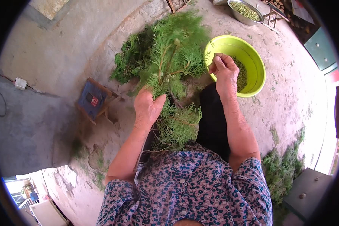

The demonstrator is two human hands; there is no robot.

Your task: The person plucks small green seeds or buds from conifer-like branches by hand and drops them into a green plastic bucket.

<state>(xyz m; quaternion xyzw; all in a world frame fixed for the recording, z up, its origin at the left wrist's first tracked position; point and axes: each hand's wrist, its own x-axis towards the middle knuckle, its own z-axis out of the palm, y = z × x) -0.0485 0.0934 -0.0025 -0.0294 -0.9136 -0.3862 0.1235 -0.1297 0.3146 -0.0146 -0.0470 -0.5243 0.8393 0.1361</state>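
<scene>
Leafy green conifer branches (177,56) with scaly sprays and small pale cones fill the middle, partly blurred at the top, with some sprays over my lap. My left hand (148,107) is closed around a branch among them. My right hand (224,77) is raised over the near left part of a lime-green basin (254,64), its fingertips pinched; whatever they may hold is hidden. Small green pieces (241,71) lie in the basin's bottom.
A metal bowl of green pieces (245,10) stands at the back right. A small wooden stool with a blue seat (89,97) is left of me. More cut greenery (278,173) lies on the concrete floor (282,113) at right, near a green metal board (301,188).
</scene>
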